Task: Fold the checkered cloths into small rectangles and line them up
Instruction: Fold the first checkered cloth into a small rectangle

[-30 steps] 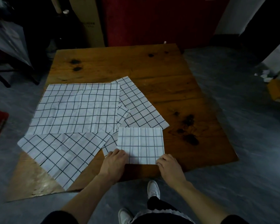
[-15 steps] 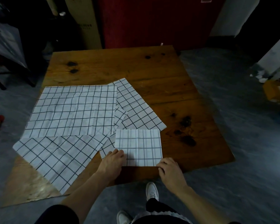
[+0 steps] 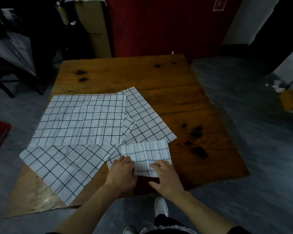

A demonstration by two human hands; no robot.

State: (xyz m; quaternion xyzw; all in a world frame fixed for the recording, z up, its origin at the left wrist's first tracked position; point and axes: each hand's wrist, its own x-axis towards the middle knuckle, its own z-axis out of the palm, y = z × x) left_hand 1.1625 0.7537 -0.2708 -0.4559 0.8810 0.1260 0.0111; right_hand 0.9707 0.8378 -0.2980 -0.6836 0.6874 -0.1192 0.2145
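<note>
Both hands, left (image 3: 121, 173) and right (image 3: 166, 178), press flat with spread fingers on the folded cloth (image 3: 146, 155) at the table's (image 3: 159, 76) near edge; uneven pressure could skew the fold.

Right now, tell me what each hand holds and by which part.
Both hands are on the small folded white checkered cloth at its near edge: left hand at the near-left corner, right hand at the near-right. Lifted or merely pressed flat cannot be told.
</note>
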